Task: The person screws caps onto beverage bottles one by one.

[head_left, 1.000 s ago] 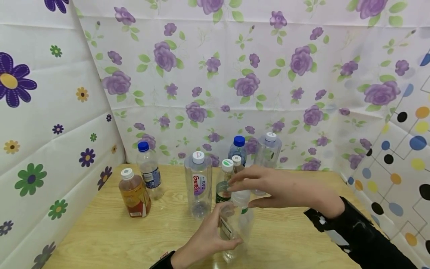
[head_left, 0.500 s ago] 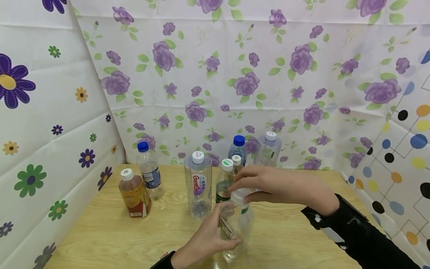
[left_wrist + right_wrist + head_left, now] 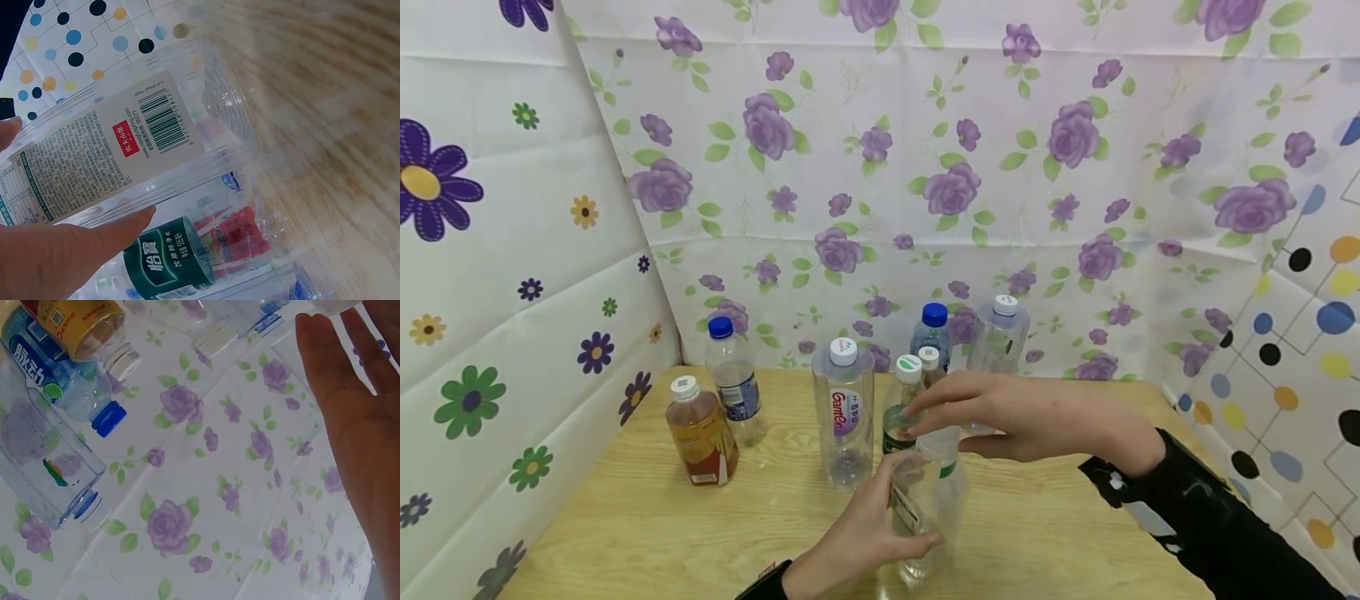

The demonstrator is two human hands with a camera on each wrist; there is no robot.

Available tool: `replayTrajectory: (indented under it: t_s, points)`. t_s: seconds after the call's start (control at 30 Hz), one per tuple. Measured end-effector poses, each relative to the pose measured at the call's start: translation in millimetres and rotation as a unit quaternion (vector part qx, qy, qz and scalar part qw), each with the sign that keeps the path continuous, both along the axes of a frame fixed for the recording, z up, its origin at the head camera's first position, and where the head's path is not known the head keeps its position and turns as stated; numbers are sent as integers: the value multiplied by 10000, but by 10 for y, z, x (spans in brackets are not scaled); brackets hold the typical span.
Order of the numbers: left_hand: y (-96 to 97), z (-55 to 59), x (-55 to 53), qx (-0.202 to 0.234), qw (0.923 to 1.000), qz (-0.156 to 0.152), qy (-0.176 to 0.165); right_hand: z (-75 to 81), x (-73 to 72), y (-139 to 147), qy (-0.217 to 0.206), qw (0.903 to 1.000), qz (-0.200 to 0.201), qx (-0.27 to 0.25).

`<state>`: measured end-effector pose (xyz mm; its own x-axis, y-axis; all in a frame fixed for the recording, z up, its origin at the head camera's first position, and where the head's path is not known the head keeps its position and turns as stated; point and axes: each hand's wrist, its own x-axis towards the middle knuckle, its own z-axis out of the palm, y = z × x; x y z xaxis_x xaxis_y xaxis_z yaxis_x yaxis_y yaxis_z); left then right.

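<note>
My left hand (image 3: pixel 868 521) grips a clear plastic bottle (image 3: pixel 949 504) round its body, low over the table front. In the left wrist view the bottle's label (image 3: pixel 112 147) shows a barcode and a red square, with the thumb along the side. At the top, the fingers and thumb of my right hand (image 3: pixel 1037 417) are curled round the whitish bottle cap (image 3: pixel 937 443). The right wrist view shows only part of this cap (image 3: pixel 334 305) at the upper edge, beside the fingertips. My right fingers hide part of the bottles behind.
Left on the table (image 3: pixel 625 533) stand an orange-labelled bottle (image 3: pixel 702 433) and a blue-capped bottle (image 3: pixel 733 383). A tall clear bottle (image 3: pixel 842 417) is mid-table. Behind my right hand are a green-labelled bottle (image 3: pixel 898 408), a blue bottle (image 3: pixel 931 333) and another clear bottle (image 3: pixel 998 337).
My right hand dips slightly and draws its thumb in over the cap, then shifts back right, its fingers spread wider. The left hand and the bottle stay in place.
</note>
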<state>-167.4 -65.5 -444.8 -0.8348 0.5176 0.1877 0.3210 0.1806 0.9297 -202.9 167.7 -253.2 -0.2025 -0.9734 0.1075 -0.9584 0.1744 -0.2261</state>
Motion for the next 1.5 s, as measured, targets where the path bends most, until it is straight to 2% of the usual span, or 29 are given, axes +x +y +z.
replayTrajectory:
  t_s: [0.13,0.33,0.5,0.67,0.77,0.87,1.07,1.13,1.23,1.37,1.5]
  points:
    - [2,-3,-5,14,10000,0,56,11,-26,-5,-10,9998,178,79]
    - [-1,-3,-5,13,10000,25,43,-9,-46,-41,127,9997,-60,206]
    - [-10,-1,1,89,9999,-6,-135,-49,-25,-102,755,9964,-305,229]
    - [-24,0,8,144,9998,-114,-95,-79,52,-115,1436,9884,-437,214]
    - [-27,7,12,179,9997,-118,-125,-92,83,-122,1710,9840,-487,138]
    - [-26,10,14,168,9997,-113,-144,-112,96,-122,1809,9820,-537,63]
    - [-32,3,17,104,9999,-106,-46,-216,144,-52,1671,9828,-727,-306]
    - [-33,5,16,119,9999,-119,-17,-293,167,-12,1610,9817,-877,-508]
    - [-25,8,16,86,9998,-124,140,-433,195,54,1289,9802,-1231,-861]
    - [-16,16,22,-36,9997,-49,249,-647,211,166,815,9717,-1825,-1254]
    - [-29,34,30,-50,9999,46,110,-915,201,265,449,9614,-2247,-1521]
